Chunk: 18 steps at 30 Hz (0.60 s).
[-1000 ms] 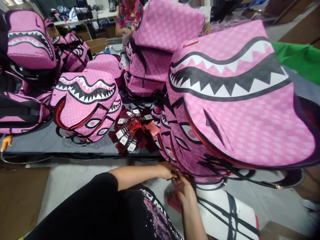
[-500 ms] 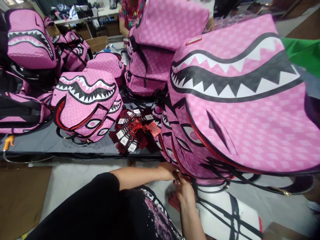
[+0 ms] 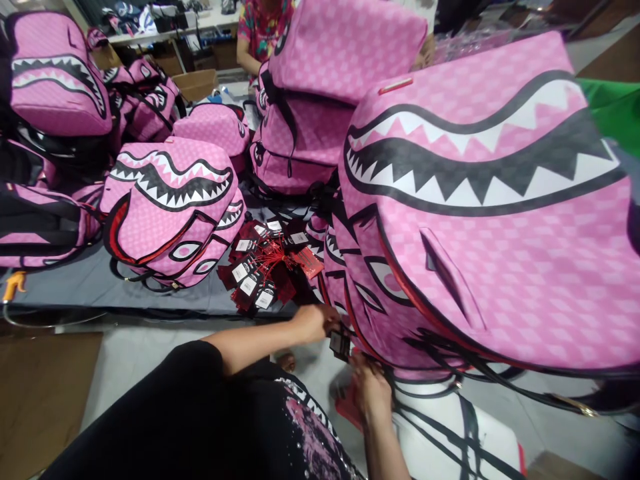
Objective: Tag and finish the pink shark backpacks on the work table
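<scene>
Grey-clothed table (image 3: pixel 60 285), crowded with pink backpacks (image 3: pixel 163 232), and just off its near edge the left hand (image 3: pixel 316 323) appears to pinch a dark tag (image 3: pixel 340 344) beside the overhanging bag pile (image 3: pixel 515 273)! Right hand (image 3: pixel 374 392) curls close by, its fingers' grip impossible to tell; a loose pinch could drop that tag, while snagging a dangling strap (image 3: pixel 545 398) could drag bags down.

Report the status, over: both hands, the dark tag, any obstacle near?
Left hand and right hand apart, grips unclear. Dark tag between them. Stacked pink backpacks crowd close on the right side.
</scene>
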Available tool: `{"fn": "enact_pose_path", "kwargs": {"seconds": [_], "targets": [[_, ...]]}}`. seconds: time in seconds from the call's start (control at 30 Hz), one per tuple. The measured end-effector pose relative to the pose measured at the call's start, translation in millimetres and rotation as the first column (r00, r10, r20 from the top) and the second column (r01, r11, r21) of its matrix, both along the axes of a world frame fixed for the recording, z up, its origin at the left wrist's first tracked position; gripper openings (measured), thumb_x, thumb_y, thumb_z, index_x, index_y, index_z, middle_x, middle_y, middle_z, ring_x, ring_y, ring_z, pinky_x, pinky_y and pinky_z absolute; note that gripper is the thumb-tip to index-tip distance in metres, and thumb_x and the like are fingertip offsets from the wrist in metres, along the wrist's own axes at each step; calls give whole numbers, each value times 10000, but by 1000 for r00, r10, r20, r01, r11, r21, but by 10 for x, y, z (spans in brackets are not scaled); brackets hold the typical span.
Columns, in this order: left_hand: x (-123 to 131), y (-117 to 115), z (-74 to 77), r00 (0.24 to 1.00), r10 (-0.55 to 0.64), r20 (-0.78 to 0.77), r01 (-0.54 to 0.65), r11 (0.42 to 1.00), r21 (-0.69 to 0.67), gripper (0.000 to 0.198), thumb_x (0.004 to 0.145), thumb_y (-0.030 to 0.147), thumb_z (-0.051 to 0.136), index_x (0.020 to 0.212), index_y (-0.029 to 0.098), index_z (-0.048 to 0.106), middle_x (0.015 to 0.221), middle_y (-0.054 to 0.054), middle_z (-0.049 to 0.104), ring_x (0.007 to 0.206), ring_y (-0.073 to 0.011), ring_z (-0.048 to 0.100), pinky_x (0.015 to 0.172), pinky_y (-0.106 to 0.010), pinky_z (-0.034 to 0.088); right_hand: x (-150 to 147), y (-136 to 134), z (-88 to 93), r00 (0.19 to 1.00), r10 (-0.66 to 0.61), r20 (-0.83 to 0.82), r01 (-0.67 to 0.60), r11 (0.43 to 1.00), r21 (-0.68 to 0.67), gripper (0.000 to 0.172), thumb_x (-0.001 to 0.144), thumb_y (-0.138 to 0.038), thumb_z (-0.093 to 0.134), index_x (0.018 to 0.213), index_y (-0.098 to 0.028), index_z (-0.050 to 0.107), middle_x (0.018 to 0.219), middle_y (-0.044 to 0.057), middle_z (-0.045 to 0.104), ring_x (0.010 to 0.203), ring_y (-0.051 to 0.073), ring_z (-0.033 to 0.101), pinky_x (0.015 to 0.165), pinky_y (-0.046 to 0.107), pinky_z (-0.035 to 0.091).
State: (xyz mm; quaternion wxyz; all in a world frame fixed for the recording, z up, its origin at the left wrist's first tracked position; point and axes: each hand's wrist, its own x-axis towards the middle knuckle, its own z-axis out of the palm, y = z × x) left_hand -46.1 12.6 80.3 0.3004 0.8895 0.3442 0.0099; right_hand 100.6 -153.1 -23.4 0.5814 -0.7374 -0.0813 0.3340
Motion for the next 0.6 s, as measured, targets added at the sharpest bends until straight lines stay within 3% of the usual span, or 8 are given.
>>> {"fn": "enact_pose_path", "kwargs": {"seconds": [0.07,0.13,0.2,0.27,0.37,0.47,0.6], "targets": [[-310,431,62,990,140,-10,-138,982,129,302,991,259,409,1188,238,637,1236,-23,646,1133,-154,575,954,-249,444,12,-64,65,991,54,126,-37,990,-134,407,527,-533,767,743,-191,717,801,107,728,878,299,644,725,363,469],[-602,900,99,964,266,-31,-250,936,250,354,1007,221,324,1166,176,637,1240,-93,620,1153,-209,528,981,-330,412,-7,-91,129,934,225,277,-128,936,-329,391,586,-560,692,771,-219,743,775,108,721,829,309,630,720,387,439],[-818,1314,95,948,313,-61,-276,902,332,343,997,193,331,1080,166,662,1171,-112,628,1105,-229,514,937,-355,404,-72,-23,203,826,419,378,-224,858,-463,365,648,-575,613,763,-253,742,705,92,698,689,283,608,665,382,408],[-935,1611,45,951,293,-97,-236,894,381,292,968,148,387,989,175,678,1090,-103,640,1057,-228,511,879,-347,396,-181,179,304,720,516,464,-299,834,-463,335,708,-561,567,729,-262,715,678,80,682,613,248,585,631,359,387],[-969,1847,-78,966,216,-143,-138,896,421,235,919,90,458,929,166,680,1034,-99,643,1033,-226,509,843,-346,371,-385,708,510,584,575,573,-432,818,-380,332,806,-508,498,719,-241,676,719,75,688,645,219,598,632,325,392],[-948,1940,-176,974,151,-169,-61,892,448,217,900,76,479,933,150,680,1022,-115,641,1022,-233,512,846,-365,354,-589,1338,714,472,592,653,-561,774,-295,317,875,-423,453,792,-220,682,787,71,697,725,207,619,674,303,424],[-930,1983,-150,978,93,-184,8,875,483,229,922,104,452,934,146,676,1004,-125,648,1014,-239,512,897,-395,335,-844,2071,847,272,530,803,-638,724,-262,285,923,-270,405,918,-184,676,929,92,685,876,219,600,807,329,432]]}}
